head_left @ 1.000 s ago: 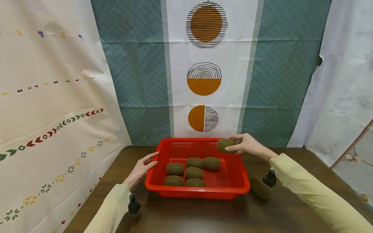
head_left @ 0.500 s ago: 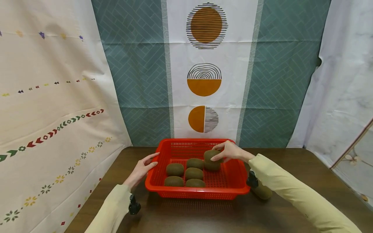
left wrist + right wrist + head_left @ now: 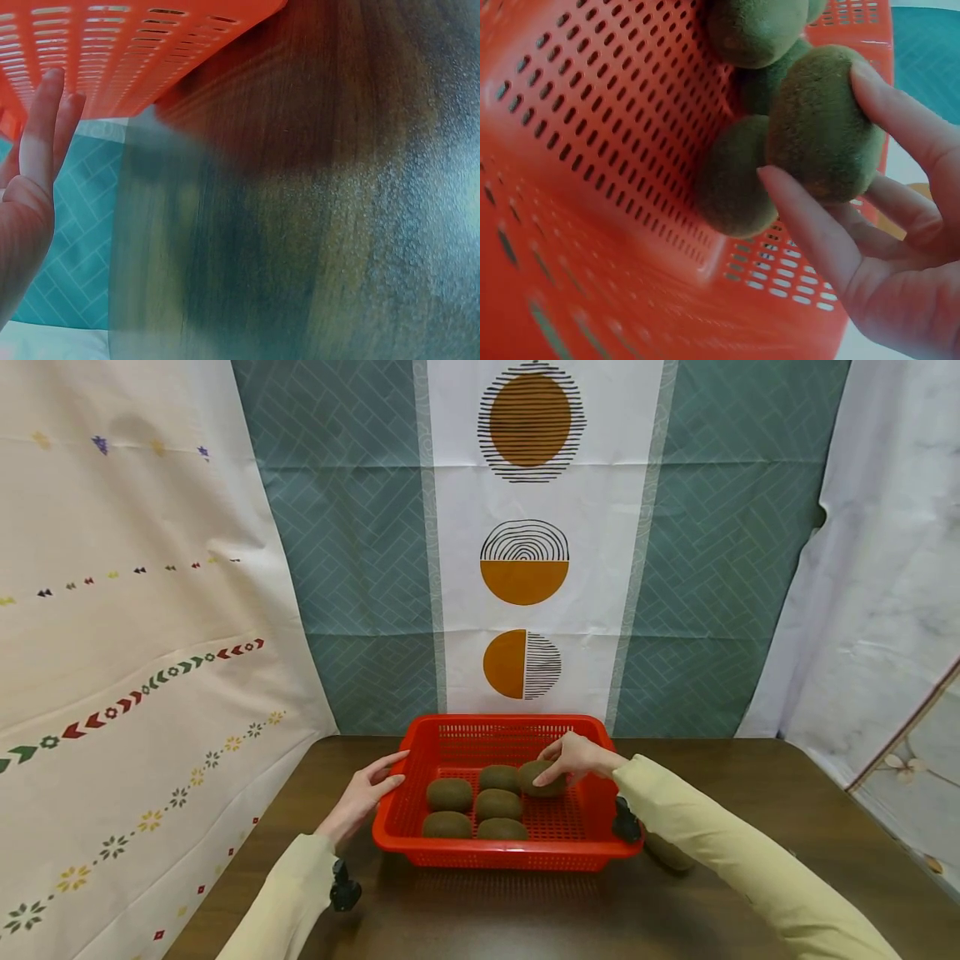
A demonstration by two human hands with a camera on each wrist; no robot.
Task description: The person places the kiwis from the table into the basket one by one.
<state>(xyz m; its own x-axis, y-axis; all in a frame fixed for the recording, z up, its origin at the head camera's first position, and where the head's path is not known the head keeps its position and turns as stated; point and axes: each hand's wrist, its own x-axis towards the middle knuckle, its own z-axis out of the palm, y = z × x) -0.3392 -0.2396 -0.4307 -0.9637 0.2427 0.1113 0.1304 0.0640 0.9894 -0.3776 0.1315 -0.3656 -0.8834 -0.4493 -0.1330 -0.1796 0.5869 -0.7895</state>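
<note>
My right hand (image 3: 579, 755) pinches a brown fuzzy kiwi (image 3: 825, 127) between thumb and fingers, inside the red plastic basket (image 3: 510, 853). In the right wrist view another kiwi (image 3: 735, 184) lies right behind the held one, partly covered by it. Several more kiwis, among them a front-left kiwi (image 3: 447, 825), sit on the basket's floor toward the left and middle. My left hand (image 3: 366, 795) has its fingers extended at the basket's left rim. In the left wrist view, its fingers (image 3: 46, 124) lie against the slotted side wall.
One loose kiwi (image 3: 669, 853) lies on the brown wooden table (image 3: 495, 918) right of the basket, partly hidden by the right sleeve. A patterned cloth (image 3: 367, 568) hangs behind the table, with light cloths at both sides.
From the basket's back right rim, my right hand has moved left and down into the basket with the kiwi, over the rightmost kiwi there. My left hand stays at the rim.
</note>
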